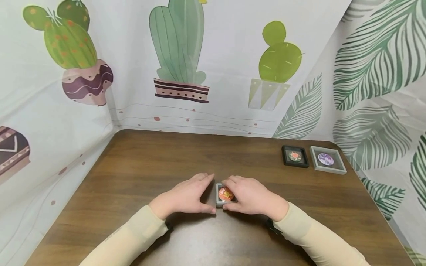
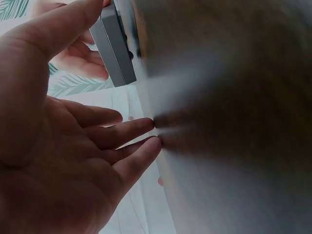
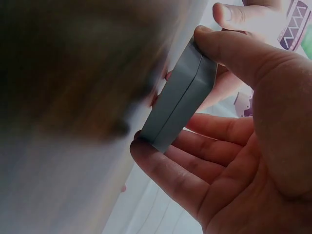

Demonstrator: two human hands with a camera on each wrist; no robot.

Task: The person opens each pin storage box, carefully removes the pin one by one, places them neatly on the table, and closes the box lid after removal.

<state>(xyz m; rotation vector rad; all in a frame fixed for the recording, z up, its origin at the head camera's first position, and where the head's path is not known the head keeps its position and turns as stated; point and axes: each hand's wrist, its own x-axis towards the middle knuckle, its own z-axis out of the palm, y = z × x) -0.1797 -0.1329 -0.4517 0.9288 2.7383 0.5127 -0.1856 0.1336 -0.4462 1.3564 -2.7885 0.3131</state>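
A small grey square case [image 1: 218,203] with a round orange-red piece [image 1: 225,194] in its clear middle lies on the table before the person. The right hand [image 1: 251,195] grips it from the right, thumb at the near edge and fingers at the far edge; the right wrist view shows the case [image 3: 178,97] between thumb and fingers of that hand [image 3: 234,161]. Just left of the case is the left hand [image 1: 189,195], its fingers extended and thumb apart. In the left wrist view this hand [image 2: 63,146] has fingertips on the table, close to the case [image 2: 114,48].
At the table's back right stand a black square case [image 1: 295,165] with a pink and green round piece, and beside it a larger light-grey case [image 1: 327,170] with a purple round piece. Printed cloth [image 1: 229,74] hangs behind the brown table [image 1: 159,159].
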